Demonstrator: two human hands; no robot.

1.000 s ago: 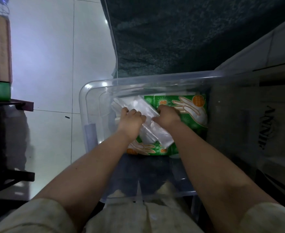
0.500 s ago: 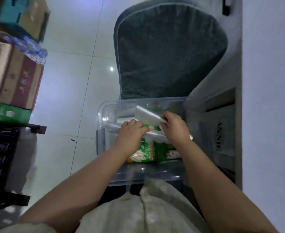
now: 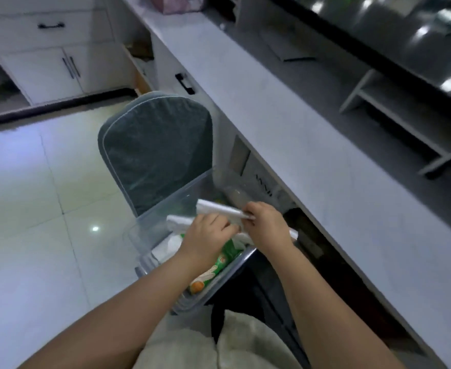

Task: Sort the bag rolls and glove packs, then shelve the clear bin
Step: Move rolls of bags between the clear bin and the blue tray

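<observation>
A clear plastic bin [image 3: 149, 230] sits low in front of me, next to the counter. Green glove packs [image 3: 219, 265] with a hand print lie inside it. My right hand [image 3: 265, 225] pinches the end of a white bag roll [image 3: 219, 209] and holds it above the bin. My left hand [image 3: 205, 238] grips a second white bag roll [image 3: 177, 222] just beside it, over the glove packs. Other white plastic [image 3: 165, 247] lies at the bin's left side.
A grey cushioned chair [image 3: 155, 155] stands just beyond the bin. A long grey counter [image 3: 312, 145] runs along the right, with open shelves [image 3: 394, 107] above it. White cabinets [image 3: 46, 57] line the far wall across a glossy tiled floor [image 3: 32, 222].
My head has risen, bringing the counter and cabinets into view. Both hands have lifted the bag rolls up off the glove packs, and the bin looks turned to the right.
</observation>
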